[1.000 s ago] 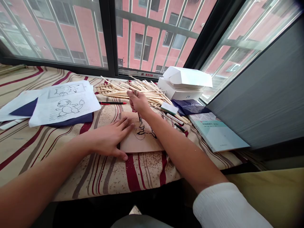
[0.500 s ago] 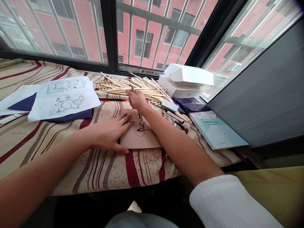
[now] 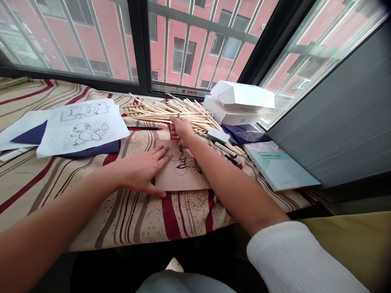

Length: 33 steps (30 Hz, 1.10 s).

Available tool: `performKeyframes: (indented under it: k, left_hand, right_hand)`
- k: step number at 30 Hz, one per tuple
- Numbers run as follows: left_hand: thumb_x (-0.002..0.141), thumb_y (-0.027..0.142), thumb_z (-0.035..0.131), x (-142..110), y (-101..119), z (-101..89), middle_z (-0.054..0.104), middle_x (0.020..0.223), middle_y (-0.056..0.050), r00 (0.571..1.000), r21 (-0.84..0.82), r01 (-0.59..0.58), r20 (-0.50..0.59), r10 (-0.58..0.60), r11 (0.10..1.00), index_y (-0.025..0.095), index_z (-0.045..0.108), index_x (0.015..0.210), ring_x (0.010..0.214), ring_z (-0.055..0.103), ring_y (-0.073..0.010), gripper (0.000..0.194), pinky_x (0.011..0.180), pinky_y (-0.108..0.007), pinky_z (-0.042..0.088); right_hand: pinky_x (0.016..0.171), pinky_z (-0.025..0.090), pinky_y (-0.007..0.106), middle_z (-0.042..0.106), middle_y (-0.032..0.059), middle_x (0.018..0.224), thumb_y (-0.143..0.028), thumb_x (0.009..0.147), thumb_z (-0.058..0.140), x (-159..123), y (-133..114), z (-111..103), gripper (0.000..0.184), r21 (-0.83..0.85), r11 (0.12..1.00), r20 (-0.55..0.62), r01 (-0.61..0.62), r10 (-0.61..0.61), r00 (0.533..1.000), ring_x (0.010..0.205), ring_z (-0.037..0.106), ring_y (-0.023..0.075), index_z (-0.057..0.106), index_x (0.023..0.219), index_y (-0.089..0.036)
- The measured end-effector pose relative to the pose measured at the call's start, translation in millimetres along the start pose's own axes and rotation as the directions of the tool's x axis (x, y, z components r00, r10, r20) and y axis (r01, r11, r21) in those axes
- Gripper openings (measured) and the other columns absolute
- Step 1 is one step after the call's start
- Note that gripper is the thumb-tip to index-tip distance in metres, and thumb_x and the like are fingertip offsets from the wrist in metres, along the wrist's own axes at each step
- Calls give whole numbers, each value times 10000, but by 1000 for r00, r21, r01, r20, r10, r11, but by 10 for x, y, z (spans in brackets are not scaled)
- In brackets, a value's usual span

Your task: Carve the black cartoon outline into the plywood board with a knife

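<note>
Head view, hands (image 3: 145, 167) at board (image 3: 180, 175), ZTE box (image 3: 236, 99)

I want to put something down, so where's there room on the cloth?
There's bare cloth between the papers and the left arm, and behind the papers, towards the window frame. Crumbs lie in front of the board. It's crowded past the right hand: sticks and a white box.

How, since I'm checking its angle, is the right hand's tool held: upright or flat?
Roughly upright: the tool shows above the right hand, and its lower part points down at the board.
</note>
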<state>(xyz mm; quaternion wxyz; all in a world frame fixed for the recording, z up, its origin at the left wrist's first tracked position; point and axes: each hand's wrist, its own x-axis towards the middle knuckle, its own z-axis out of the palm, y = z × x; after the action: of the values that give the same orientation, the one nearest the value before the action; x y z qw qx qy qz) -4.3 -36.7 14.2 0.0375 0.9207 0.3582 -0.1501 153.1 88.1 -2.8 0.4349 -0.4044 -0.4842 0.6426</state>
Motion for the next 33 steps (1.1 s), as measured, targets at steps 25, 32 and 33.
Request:
performKeyframes:
  k: [25, 32, 33]
  left_hand:
    - [828, 800, 653, -12, -48, 3, 173, 1742, -289, 999, -45, -36, -34, 34, 998, 26, 228, 1680, 1630, 173, -443, 1227, 1291, -513, 252]
    - [836, 780, 678, -26, -32, -24, 137, 1744, -284, 1000, -57, -26, -3, 26, 998, 18, 215, 1681, 1641, 114, -439, 1228, 1308, -521, 229]
    - [837, 776, 680, -25, -31, -25, 132, 1744, -284, 1000, -57, -25, 1, 25, 998, 18, 216, 1681, 1642, 105, -437, 1226, 1310, -521, 224]
  right_hand:
    - [388, 201, 179, 317, -116, 474, -343, 1034, 648, -289, -149, 60, 451, -58, 971, -22, 232, -234, 972, 401, 225, 44, 362, 705, -229]
    - [410, 227, 193, 334, -88, 515, -422, 1000, 684, -236, -73, 71, 487, -125, 941, -31, 315, -321, 947, 454, 250, 63, 379, 675, -226]
    - [414, 235, 196, 349, -81, 522, -438, 995, 688, -227, -59, 70, 498, -146, 931, -20, 334, -340, 940, 464, 260, 65, 382, 666, -224]
